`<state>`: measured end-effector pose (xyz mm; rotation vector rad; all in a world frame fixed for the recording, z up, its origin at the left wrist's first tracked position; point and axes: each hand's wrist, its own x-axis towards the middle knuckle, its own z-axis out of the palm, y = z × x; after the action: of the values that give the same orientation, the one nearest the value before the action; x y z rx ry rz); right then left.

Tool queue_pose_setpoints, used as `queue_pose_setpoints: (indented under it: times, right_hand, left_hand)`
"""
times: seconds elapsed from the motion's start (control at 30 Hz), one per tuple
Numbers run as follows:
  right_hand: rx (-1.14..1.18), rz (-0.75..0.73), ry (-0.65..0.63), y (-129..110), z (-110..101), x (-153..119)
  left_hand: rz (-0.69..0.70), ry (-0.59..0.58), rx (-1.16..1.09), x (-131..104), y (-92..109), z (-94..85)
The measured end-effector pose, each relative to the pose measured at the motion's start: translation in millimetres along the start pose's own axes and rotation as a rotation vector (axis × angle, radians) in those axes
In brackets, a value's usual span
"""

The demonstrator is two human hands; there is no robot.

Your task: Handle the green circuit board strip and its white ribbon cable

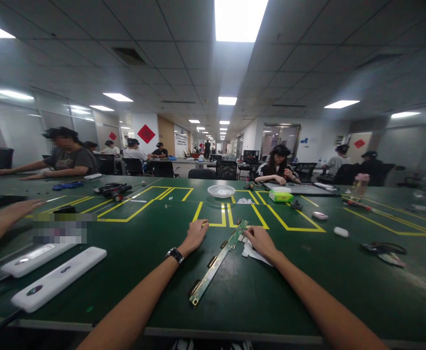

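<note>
A long, narrow green circuit board (220, 261) with several dark connectors along one edge lies slantwise on the green table, between my hands. My right hand (260, 240) is closed on a crumpled white tissue (252, 253) beside the board's far end. Part of the tissue reaches that end of the board. To the left of the board, apart from it, my left hand (197, 233) rests low over the table with its fingers curled together. Whatever it may hold is hidden. A dark watch (175, 254) is on my left wrist.
Two white power strips (62, 277) lie at the left, near another person's hand (14, 211). Beyond my hands are a white plastic basket (221, 191), a green-and-yellow tissue pack (280, 196) and yellow tape outlines. A person (277, 165) sits across the table.
</note>
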<state>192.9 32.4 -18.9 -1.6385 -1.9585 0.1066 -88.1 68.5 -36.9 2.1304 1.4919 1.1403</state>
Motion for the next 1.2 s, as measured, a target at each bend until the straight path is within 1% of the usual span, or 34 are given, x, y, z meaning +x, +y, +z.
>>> queue_pose_setpoints:
  times: [0.03, 0.1, 0.2, 0.27, 0.33, 0.47, 0.57, 0.63, 0.67, 0.73, 0.8, 0.87, 1.03, 1.1, 1.2]
  right_hand:
    - [-0.033, -0.012, 0.028, 7, -3, 2]
    - [-0.051, -0.111, 0.038, 14, -9, 2]
    - [0.000, -0.351, -0.070, 13, -15, -4]
    - [0.008, -0.445, -0.131, 8, -15, -6]
    - [-0.051, -0.429, -0.123, 6, -14, -6]
    - [-0.243, -0.261, -0.031, 13, -12, -1]
    - [-0.294, -0.197, 0.028, 18, -14, 0]
    - [-0.252, -0.238, 0.041, 18, -15, -1]
    - [-0.217, -0.291, 0.016, 16, -16, -2]
    - [-0.150, -0.408, -0.074, 14, -15, -3]
    - [-0.127, -0.463, -0.124, 13, -14, -3]
    - [-0.155, -0.424, -0.101, 16, -11, 0]
    - [-0.243, -0.173, -0.025, 31, -9, 8]
    - [-0.232, -0.147, -0.009, 32, -8, 7]
    - [-0.160, -0.207, -0.029, 24, -6, 1]
  left_hand:
    - [-0.009, 0.004, 0.011, 1, -4, -1.7]
    - [-0.023, 0.006, 0.020, 2, -7, -4.8]
    - [-0.023, 0.007, 0.019, 2, -3, -8.3]
    - [0.001, 0.004, 0.013, 0, 2, -10.3]
    - [0.035, 0.001, 0.015, -1, 7, -12.1]
    - [0.083, 0.009, 0.053, -4, 11, -14.1]
    - [0.099, 0.013, 0.059, -5, 11, -14.7]
    - [0.105, 0.024, 0.059, -5, 12, -15.4]
    - [0.105, 0.031, 0.058, -5, 12, -15.8]
    - [0.105, 0.036, 0.056, -5, 14, -16.6]
    - [0.113, 0.031, 0.055, -6, 15, -17.1]
    - [0.127, 0.023, 0.059, -7, 16, -17.1]
    - [0.145, 0.015, 0.064, -8, 15, -15.4]
    - [0.150, 0.012, 0.058, -8, 14, -14.7]
    - [0.157, 0.017, 0.043, -7, 13, -14.4]
